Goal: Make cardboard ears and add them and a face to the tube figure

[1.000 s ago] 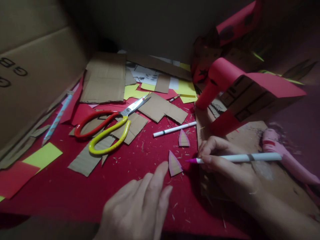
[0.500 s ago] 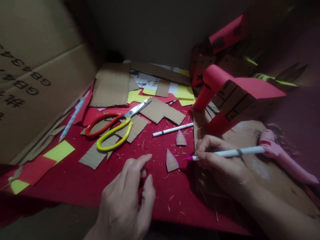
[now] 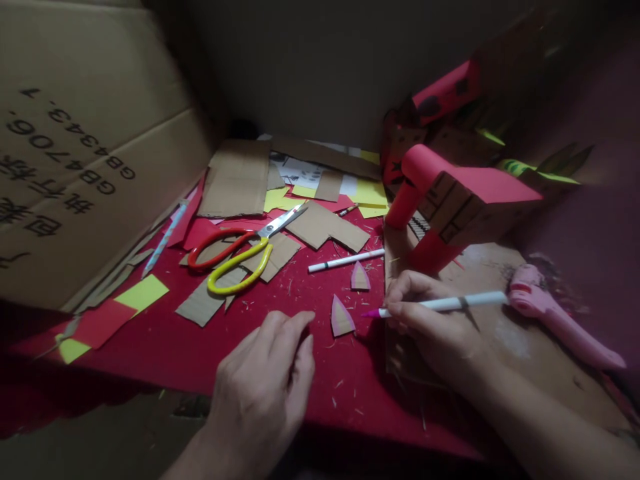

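Note:
My right hand (image 3: 430, 320) grips a white felt-tip marker (image 3: 450, 302) with a magenta tip. The tip points left, just short of a pointed cardboard piece (image 3: 343, 317) edged in pink. A smaller pointed piece (image 3: 360, 277) with the same pink border lies a little behind it. Left of these pieces, my left hand (image 3: 270, 380) hovers low over or rests on the red cloth (image 3: 345, 393), which I cannot tell. Its fingers are loosely bent, the thumb slightly apart, and nothing shows between them. Behind the small piece lies a white pen or marker cap-like stick (image 3: 345, 261).
Scissors (image 3: 250, 253) with red and yellow handles lie among cardboard scraps (image 3: 240, 180) and coloured paper. A red paper-and-cardboard model (image 3: 480, 193) stands on a cardboard base (image 3: 500, 333) at right, near a pink glue gun (image 3: 560, 320). A large carton (image 3: 100, 133) walls the left side.
The view has shifted a little, so the scene sits farther right on the left side. My left thumb and index finger have drawn closer together. The marker stays in my right hand.

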Available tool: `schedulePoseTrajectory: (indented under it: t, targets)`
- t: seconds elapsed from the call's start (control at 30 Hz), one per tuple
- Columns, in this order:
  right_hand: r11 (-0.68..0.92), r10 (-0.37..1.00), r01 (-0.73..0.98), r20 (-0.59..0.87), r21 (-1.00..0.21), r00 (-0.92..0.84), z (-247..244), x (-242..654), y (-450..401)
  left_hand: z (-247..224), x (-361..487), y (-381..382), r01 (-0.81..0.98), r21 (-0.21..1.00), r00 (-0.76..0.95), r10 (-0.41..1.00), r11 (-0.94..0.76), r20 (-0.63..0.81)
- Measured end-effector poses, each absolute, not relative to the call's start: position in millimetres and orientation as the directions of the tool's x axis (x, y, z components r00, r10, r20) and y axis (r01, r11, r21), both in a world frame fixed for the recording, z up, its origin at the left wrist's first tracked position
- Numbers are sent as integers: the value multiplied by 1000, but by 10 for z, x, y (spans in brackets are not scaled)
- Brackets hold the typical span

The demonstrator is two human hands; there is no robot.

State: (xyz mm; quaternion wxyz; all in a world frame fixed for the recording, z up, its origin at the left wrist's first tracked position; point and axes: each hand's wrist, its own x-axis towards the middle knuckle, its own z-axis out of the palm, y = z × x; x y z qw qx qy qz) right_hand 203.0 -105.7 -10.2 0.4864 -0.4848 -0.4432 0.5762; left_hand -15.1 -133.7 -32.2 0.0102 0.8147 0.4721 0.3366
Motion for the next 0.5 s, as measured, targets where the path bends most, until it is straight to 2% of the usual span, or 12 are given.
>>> schedulePoseTrajectory:
  t: [0.13, 0.27, 0.5]
  targets:
    - [-35, 999, -199, -27, -979, -44, -130, 2070, -1040, -304, -155, -1329, 777, 420, 221, 828, -469, 515]
    - [-34, 998, -219, -24, -975, -51, -135, 2077, -1035, -341, -179, -1346, 765, 492, 157, 862, -415, 482]
    - [-37, 999, -215, -29, -976, -37, -116, 2043, -1027, -465, -205, -1374, 639, 592, 127, 827, -490, 548]
